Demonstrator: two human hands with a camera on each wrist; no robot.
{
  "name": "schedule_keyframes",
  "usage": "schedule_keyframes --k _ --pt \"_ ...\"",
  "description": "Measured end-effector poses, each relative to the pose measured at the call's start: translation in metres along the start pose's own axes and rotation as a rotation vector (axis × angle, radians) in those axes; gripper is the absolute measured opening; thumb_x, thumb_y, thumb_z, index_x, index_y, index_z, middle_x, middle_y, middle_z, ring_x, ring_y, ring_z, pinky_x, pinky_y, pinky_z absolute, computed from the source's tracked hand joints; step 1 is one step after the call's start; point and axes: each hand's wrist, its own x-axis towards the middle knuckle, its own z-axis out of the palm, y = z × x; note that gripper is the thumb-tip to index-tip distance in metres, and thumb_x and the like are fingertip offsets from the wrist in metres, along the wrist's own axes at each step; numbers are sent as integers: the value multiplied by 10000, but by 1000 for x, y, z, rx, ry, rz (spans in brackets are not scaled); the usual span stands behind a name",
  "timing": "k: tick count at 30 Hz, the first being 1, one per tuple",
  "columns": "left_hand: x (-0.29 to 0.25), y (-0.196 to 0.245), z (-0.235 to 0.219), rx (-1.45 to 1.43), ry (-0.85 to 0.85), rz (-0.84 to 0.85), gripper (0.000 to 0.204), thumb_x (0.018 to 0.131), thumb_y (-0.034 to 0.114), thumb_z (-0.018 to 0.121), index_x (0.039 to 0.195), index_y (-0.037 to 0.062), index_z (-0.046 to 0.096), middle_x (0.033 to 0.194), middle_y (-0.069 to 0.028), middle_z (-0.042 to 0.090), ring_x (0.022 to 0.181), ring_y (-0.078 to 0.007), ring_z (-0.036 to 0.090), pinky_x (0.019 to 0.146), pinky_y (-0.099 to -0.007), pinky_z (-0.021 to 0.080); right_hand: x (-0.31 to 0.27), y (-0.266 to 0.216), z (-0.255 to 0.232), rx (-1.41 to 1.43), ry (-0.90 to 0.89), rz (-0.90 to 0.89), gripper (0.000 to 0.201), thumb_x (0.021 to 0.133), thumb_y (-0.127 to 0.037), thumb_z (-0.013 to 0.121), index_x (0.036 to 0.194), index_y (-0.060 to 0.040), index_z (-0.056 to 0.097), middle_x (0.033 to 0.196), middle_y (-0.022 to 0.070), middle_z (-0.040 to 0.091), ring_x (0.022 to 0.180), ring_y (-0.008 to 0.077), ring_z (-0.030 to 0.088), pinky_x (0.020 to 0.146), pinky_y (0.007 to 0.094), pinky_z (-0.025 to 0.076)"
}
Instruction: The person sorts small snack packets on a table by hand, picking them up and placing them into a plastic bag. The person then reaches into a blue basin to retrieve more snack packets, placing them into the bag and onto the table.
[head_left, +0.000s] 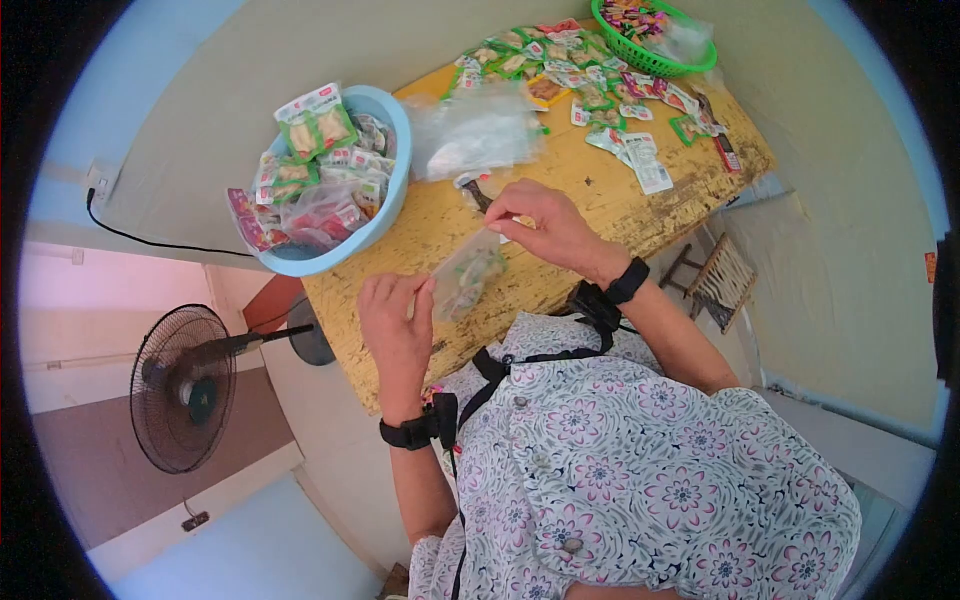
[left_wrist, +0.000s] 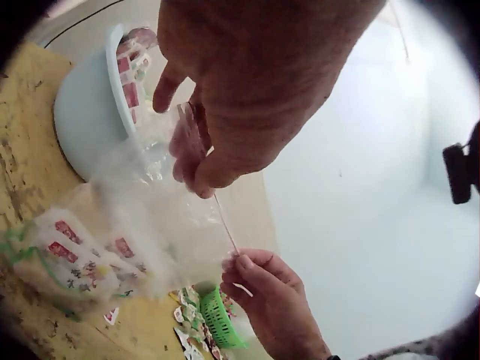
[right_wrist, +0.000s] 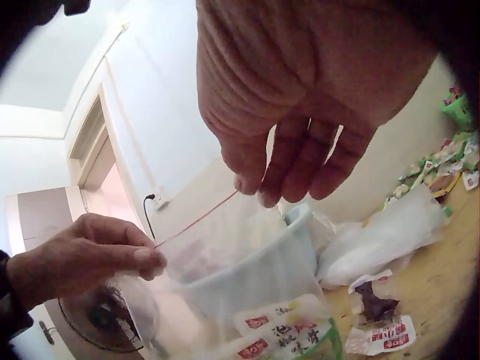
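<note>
A clear zip bag (head_left: 468, 272) with several small snack packets inside is stretched between both hands over the table's near edge. My left hand (head_left: 397, 315) pinches one top corner between thumb and fingers. At the opposite corner, my right hand (head_left: 548, 228) pinches the same top edge. A thin red line (right_wrist: 199, 219) runs along that edge from hand to hand. White packets with red labels and green trim (left_wrist: 71, 251) show through the bottom of the bag. Close beyond the right hand, a small packet with dark contents (right_wrist: 377, 304) lies on the wood.
A blue basin (head_left: 398, 180) full of snack packets stands at the table's left. Behind the hands lies a stack of clear bags (head_left: 475, 130). Loose packets (head_left: 590, 85) and a green basket (head_left: 640, 55) are at the back. A fan (head_left: 185, 385) stands left of the yellow table (head_left: 560, 305).
</note>
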Motion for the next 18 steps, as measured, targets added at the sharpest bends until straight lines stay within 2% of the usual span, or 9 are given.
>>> schedule_keyframes --k 2,5,8,11,14,18 --pt "1 0 -2 -11 -11 14 73 823 98 710 855 37 686 841 -112 611 895 -311 560 805 -405 429 3 -3 -3 -169 -24 -88 164 822 -135 707 977 -95 671 980 50 651 1032 252 603 897 391 470" --pt "3 1 0 -19 -11 61 89 828 90 712 830 11 671 834 -119 619 857 -307 567 777 -394 442 14 -24 4 -395 -15 -362 222 797 -194 712 1006 -135 666 1055 35 658 1215 255 532 1038 443 398" --pt "6 4 2 -13 -18 90 89 835 80 699 834 5 651 834 -124 618 853 -318 567 780 -404 442 17 -38 20 -474 -136 -386 169 800 -212 704 954 -147 681 1057 5 662 1292 233 482 1092 460 351" --pt "7 3 -1 14 -12 136 85 839 70 686 836 4 632 835 -125 611 851 -327 564 777 -412 441 23 -35 27 -579 -230 -445 132 790 -264 697 868 -158 687 977 5 658 1196 265 525 999 471 405" --pt "3 2 -5 17 -5 123 82 838 66 682 835 7 624 840 -125 603 843 -332 559 769 -416 440 26 -20 12 -374 -157 -383 130 810 -272 680 835 -144 687 914 12 659 1138 261 552 975 468 411" --pt "4 -1 -7 -1 -12 99 97 830 78 695 843 12 624 835 -126 589 835 -332 555 758 -415 437 26 -16 -5 -306 -204 -306 130 851 -231 669 867 -102 667 925 42 653 1058 282 591 910 433 461"
